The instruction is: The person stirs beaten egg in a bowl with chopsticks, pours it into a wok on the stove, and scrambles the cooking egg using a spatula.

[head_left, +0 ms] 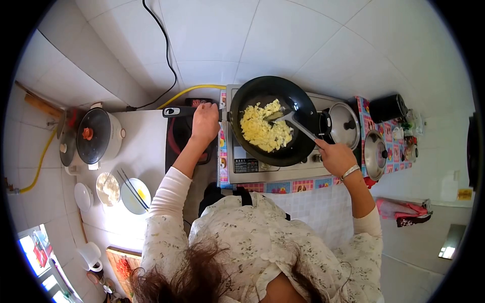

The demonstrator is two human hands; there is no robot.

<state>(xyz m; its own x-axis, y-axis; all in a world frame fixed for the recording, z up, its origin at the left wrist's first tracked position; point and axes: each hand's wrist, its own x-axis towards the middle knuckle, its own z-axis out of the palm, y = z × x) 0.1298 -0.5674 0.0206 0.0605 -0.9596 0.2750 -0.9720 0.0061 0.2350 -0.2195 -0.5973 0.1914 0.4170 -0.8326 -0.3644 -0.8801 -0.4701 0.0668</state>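
A black wok (pixel 298 146) stands over the steel gas stove (pixel 237 177), tilted a little. My left hand (pixel 206 121) is wrapped round its long handle (pixel 179 111), left of the pan. Yellow scrambled egg pieces (pixel 265 132) lie in the left and middle of the wok. In my right hand (pixel 337 158), at the wok's lower right, is the handle of a spatula (pixel 302 127). The spatula's blade touches the egg near the middle of the wok.
Right of the wok are a lidded pot (pixel 343 118) and another steel lid (pixel 375 151). On the left counter are a white cooker (pixel 115 136), a flour bowl (pixel 108 189) and a bowl with chopsticks (pixel 132 204). A cutting board (pixel 121 252) with chopped red food lies lower left.
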